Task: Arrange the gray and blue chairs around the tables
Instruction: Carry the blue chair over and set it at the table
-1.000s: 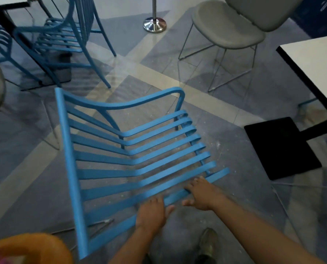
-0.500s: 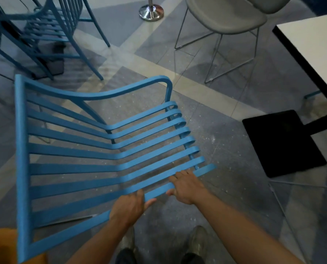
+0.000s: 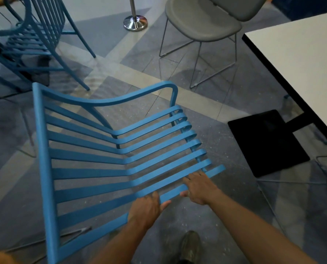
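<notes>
- Blue chair (image 3: 105,159): stands on the floor in the near centre, seat slats running left to right, with its curved armrest on the far side.
- Left hand (image 3: 146,209): fingers are curled over the nearest slat, closed on the chair.
- Right hand (image 3: 199,189): closed on the same slat, further right, with its fingers reaching toward the next slat.
- White table (image 3: 299,60): sits to the right on a black base plate (image 3: 267,141), well apart from the chair.
- Gray chair (image 3: 202,20): stands at the far side, near the table's far corner.
- Second blue chair (image 3: 39,35): stands at the far left, apart from the held one.
- Handling, as a judgement: the frame looks like rigid painted metal, so it should move as one piece without flexing. Weight is probably moderate; two hands are appropriate.
- Hold points: the outer slat or the armrest gives a firm purchase. The painted finish may be smooth, so wrap the fingers fully round.
- Caution: the slat gaps could pinch fingers, and the legs may scrape the floor if dragged.
</notes>
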{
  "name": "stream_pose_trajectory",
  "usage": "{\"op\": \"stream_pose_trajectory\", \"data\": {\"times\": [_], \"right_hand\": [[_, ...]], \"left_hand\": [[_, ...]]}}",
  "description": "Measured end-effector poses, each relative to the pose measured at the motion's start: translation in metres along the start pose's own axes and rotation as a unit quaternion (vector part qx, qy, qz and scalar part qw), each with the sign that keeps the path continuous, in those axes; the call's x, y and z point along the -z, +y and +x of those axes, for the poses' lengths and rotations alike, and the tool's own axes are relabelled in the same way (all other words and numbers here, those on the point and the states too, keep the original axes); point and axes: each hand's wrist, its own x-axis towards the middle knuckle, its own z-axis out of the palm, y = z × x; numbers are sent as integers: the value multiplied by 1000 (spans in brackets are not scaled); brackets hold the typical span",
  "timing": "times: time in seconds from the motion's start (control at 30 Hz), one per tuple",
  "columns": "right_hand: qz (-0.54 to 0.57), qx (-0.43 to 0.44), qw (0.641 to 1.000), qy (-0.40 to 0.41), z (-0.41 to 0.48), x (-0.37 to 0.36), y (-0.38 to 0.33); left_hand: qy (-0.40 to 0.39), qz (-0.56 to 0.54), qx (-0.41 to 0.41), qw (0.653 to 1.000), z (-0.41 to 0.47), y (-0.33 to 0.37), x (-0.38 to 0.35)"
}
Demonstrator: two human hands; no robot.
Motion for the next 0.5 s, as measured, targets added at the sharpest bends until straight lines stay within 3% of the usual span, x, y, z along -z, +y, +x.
{"op": "stream_pose_trajectory", "data": {"times": [0.5], "right_hand": [[11, -86, 996, -24, -50, -1, 103]], "left_hand": [[-28, 12, -19, 999, 34, 124, -3]]}}
